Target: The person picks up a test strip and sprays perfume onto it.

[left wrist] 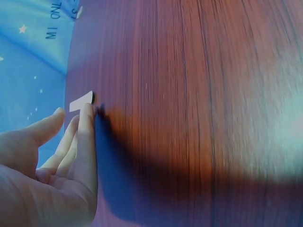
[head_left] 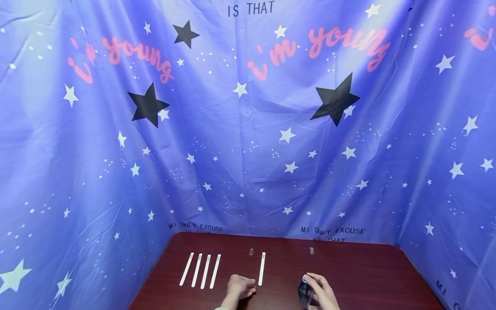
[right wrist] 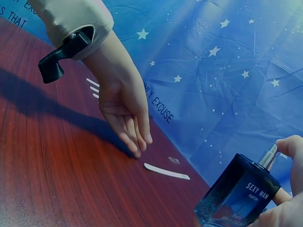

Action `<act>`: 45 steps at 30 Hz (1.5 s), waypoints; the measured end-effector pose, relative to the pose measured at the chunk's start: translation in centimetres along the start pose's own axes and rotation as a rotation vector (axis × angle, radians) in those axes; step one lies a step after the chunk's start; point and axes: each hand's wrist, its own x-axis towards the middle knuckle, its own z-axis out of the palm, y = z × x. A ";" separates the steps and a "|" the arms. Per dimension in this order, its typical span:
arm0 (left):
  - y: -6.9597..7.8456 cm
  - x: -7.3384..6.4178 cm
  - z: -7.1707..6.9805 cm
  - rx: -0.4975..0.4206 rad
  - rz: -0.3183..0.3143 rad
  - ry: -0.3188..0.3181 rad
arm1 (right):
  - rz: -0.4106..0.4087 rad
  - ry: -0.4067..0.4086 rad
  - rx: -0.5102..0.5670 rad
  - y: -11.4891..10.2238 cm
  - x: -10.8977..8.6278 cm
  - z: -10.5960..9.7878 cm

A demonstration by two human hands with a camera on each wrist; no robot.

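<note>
My right hand (head_left: 324, 293) grips a dark blue glass perfume bottle (right wrist: 240, 191), with a finger on its silver spray top (right wrist: 269, 157). The bottle leans a little in the right wrist view, and its label reads "SEXY MAN PARFUM". My left hand (head_left: 241, 286) holds nothing; its fingers reach out low over the table beside a single white paper test strip (head_left: 262, 269). In the left wrist view the fingertips overlap one end of that strip (left wrist: 81, 102). The strip lies flat, between my two hands in the head view.
Several more white strips (head_left: 200, 270) lie side by side at the left of the dark red table (head_left: 368, 275). Two small clear pieces (head_left: 251, 252) sit near its back edge. A blue star-patterned cloth (head_left: 248, 172) hangs behind and on both sides.
</note>
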 end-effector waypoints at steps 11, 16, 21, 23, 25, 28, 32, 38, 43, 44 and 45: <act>-0.7 0.8 -5.2 0.041 0.111 0.188 | -0.016 -0.014 -0.022 0.4 0.0 0.4; -0.9 0.9 -7.9 0.067 0.136 0.337 | -0.013 -0.017 0.002 0.5 0.0 0.6; -1.3 0.6 -9.7 0.153 0.122 0.511 | -0.012 -0.018 0.036 0.7 0.1 0.7; -1.5 0.3 -10.3 0.216 0.103 0.577 | -0.008 -0.019 0.039 0.7 0.2 0.8; -1.8 0.0 -10.7 0.271 0.087 0.618 | -0.012 -0.024 0.038 0.8 0.3 1.0; -2.3 -0.5 -11.2 0.288 0.062 0.623 | -0.021 -0.028 0.025 0.8 0.5 1.1; -2.8 -0.7 -11.2 0.310 0.076 0.633 | -0.014 -0.025 0.017 0.8 0.5 1.3; -3.3 -0.5 -10.4 0.380 0.170 0.637 | 0.027 -0.023 0.032 0.7 0.5 1.3; -3.6 -0.3 -9.8 0.499 0.161 0.658 | 0.029 -0.017 0.027 0.8 0.4 1.3; -3.7 -0.3 -9.7 0.515 0.154 0.660 | 0.027 -0.015 0.021 0.9 0.4 1.3; -3.7 -0.3 -9.6 0.526 0.148 0.662 | 0.027 -0.015 0.016 0.9 0.4 1.3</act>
